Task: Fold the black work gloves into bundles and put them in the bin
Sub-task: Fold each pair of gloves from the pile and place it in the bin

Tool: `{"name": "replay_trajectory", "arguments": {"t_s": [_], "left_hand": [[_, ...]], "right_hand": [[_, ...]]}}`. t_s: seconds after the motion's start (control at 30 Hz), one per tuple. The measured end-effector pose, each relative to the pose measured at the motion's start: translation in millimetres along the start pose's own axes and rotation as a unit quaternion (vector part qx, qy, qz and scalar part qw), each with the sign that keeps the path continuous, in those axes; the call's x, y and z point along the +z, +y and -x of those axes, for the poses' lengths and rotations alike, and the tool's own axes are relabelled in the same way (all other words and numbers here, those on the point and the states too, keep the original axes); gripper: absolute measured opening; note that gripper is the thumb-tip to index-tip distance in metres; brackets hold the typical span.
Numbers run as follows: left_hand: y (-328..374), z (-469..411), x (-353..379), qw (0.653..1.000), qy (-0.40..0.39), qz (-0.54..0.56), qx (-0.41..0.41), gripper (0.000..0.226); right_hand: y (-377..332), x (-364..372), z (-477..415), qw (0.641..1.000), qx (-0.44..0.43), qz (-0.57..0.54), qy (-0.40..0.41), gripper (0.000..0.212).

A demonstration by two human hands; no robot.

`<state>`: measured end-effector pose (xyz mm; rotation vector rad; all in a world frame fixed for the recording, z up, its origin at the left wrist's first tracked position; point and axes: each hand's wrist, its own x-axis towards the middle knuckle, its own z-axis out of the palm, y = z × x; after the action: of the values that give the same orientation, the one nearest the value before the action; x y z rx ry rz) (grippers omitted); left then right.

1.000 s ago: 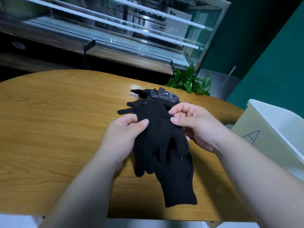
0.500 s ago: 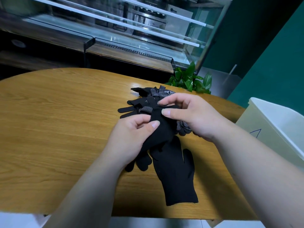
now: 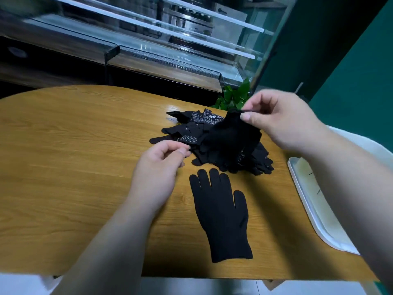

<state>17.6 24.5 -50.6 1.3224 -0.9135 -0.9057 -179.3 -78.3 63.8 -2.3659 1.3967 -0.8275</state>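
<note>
Upper right of centre, your right hand pinches the cuff of a black work glove between thumb and forefinger, holding it raised with its fingers trailing onto the glove pile. Your left hand sits just beside the pile's left edge, fingers loosely curled, thumb close to the forefinger, gripping nothing visible. Below the pile, apart from both hands, a single glove lies flat, fingertips toward the pile. The wooden table shows bare room at left; the white bin sits just beside its right edge.
</note>
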Motion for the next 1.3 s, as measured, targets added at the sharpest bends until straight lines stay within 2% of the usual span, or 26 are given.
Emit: {"name": "replay_trajectory", "arguments": {"t_s": [0.07,0.17,0.37,0.47,0.73,0.83,0.93,1.0,1.13,1.2,1.3], "left_hand": [[-1,1,2,1.0,-0.021,-0.016,0.005,0.014],[-1,3,5,0.998,-0.049,-0.048,0.01,0.012],[-7,4,11,0.992,-0.081,-0.095,0.016,0.017],[-11,7,12,0.989,-0.089,-0.118,0.022,0.018],[-20,15,15,0.975,-0.137,-0.165,0.055,0.008],[-23,20,13,0.954,-0.185,-0.212,0.104,0.01],[-27,23,13,0.896,-0.248,-0.314,0.193,0.031],[-30,23,13,0.873,-0.28,-0.345,0.2,0.046],[-32,20,14,0.857,-0.301,-0.363,0.21,0.063],[-33,20,13,0.846,-0.314,-0.375,0.214,0.061],[-37,22,13,0.829,-0.346,-0.377,0.226,0.04]], "right_hand": [[4,10,27,0.999,-0.029,0.014,-0.005,0.011],[22,35,78,0.995,-0.06,0.02,-0.073,0.019],[41,73,150,0.974,-0.149,0.049,-0.165,0.006],[48,80,160,0.968,-0.172,0.069,-0.17,0.011],[56,84,171,0.976,-0.171,0.004,-0.135,0.017],[55,84,169,0.981,-0.16,-0.023,-0.108,0.013],[55,81,168,0.982,-0.152,-0.043,-0.107,0.01],[54,79,169,0.982,-0.143,-0.045,-0.113,0.013],[52,77,169,0.976,-0.168,-0.007,-0.139,0.021],[53,78,170,0.971,-0.177,0.013,-0.158,0.021],[57,82,172,0.965,-0.186,0.046,-0.178,0.018]]}}
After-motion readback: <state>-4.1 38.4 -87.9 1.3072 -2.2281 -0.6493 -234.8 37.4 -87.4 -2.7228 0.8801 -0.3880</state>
